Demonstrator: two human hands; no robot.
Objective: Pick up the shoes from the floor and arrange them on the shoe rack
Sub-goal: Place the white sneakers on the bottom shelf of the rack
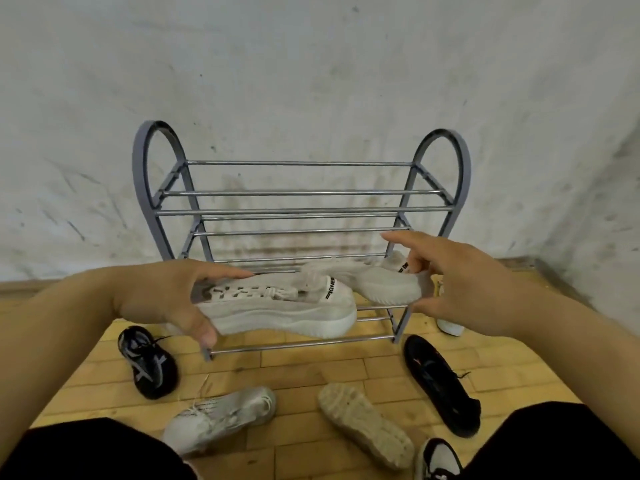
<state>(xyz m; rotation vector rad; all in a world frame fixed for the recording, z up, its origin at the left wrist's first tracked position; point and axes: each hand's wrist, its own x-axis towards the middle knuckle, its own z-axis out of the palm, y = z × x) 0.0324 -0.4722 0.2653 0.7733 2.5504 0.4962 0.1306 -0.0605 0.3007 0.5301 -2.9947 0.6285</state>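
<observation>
Two hands busy: left hand (162,296) grips one white sneaker (284,310), right hand (460,275) pinches its mate (388,285).
Position: level before the lower bars of the shoe rack (301,193), likely to seat them together.
Floor (311,367): loose shoes (221,417) wait.

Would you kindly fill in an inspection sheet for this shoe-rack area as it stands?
Surface: yellow tiled floor; shoe rack stands on it.
Job's things: six shoes on the floor: left black shoe, pale sneaker, sole-up shoe, right black shoe, black-and-white shoe, white shoe beside the rack.
Clutter: nothing seen.
Fingers: left hand grips laced white sneaker; right hand pinches second white sneaker, both before the rack.
Cables: nothing seen.
Surroundings: scuffed white wall.
</observation>
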